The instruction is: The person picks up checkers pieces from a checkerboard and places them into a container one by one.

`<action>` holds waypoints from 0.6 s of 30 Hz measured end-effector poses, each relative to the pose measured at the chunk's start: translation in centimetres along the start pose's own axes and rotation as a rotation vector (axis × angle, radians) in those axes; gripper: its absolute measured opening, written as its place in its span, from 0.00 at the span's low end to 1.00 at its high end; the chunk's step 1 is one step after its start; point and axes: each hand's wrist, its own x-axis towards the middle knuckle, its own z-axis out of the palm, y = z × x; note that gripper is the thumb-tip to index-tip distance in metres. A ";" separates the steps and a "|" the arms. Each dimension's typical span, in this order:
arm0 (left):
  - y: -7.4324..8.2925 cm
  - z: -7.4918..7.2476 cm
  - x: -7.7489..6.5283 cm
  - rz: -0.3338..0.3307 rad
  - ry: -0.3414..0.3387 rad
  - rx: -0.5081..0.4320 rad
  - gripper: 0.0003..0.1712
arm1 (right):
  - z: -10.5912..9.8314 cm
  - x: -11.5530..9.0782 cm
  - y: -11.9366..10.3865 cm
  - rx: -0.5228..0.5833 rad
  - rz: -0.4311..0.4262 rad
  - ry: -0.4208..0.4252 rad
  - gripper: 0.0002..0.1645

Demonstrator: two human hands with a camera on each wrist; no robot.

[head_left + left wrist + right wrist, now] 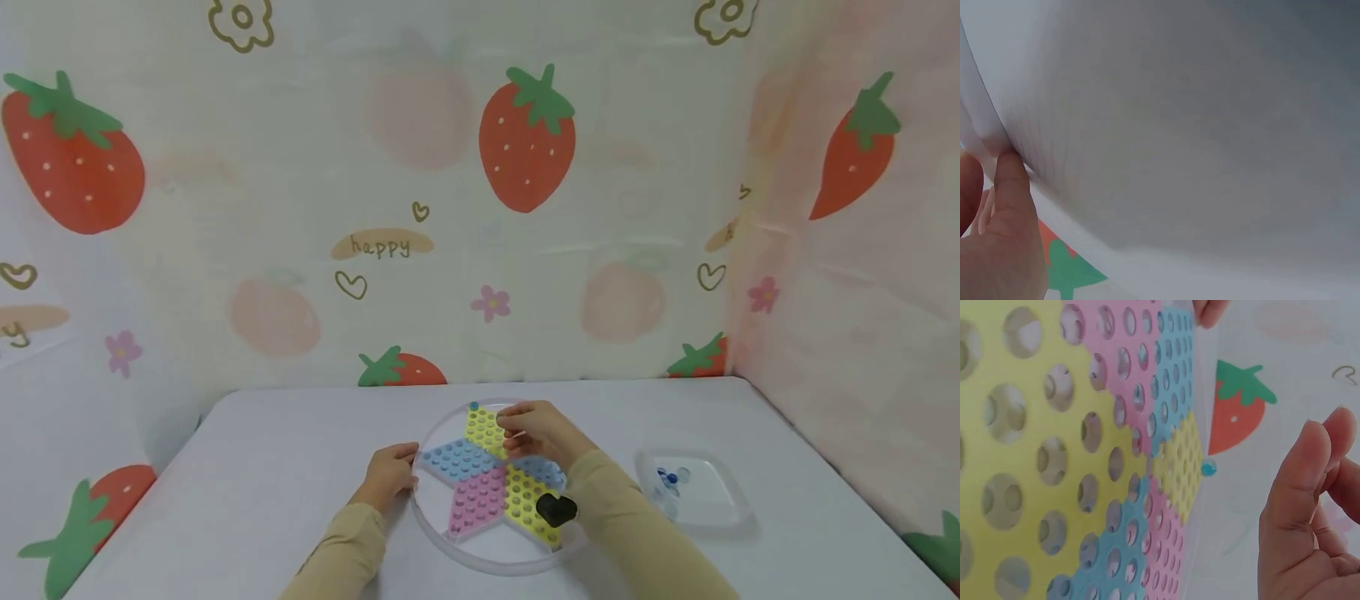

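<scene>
A round, clear-rimmed Chinese checkers board lies on the table, its star in yellow, blue and pink with rows of holes. My left hand holds the board's left rim; in the left wrist view its fingers touch the edge. Above the far yellow point, my right hand pinches a small greyish marble, mostly hidden, between thumb and forefinger. The right wrist view shows the thumb against the forefinger, with the marble out of sight. One blue marble sits at the tip of the far yellow point.
On the right stands a shallow clear dish with several blue and clear marbles toward its left side. A black heart shape shows over the near yellow point, beside my right sleeve. Strawberry-print cloth hangs behind the white table.
</scene>
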 end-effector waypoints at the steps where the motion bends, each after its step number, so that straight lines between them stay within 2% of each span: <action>1: 0.0 0.0 0.0 -0.003 0.002 0.002 0.33 | -0.1 -0.2 0.0 0.003 0.002 0.000 0.17; 18: 0.1 0.0 -0.2 0.010 -0.014 -0.011 0.35 | -2.0 -3.1 0.3 -0.027 -0.032 0.050 0.18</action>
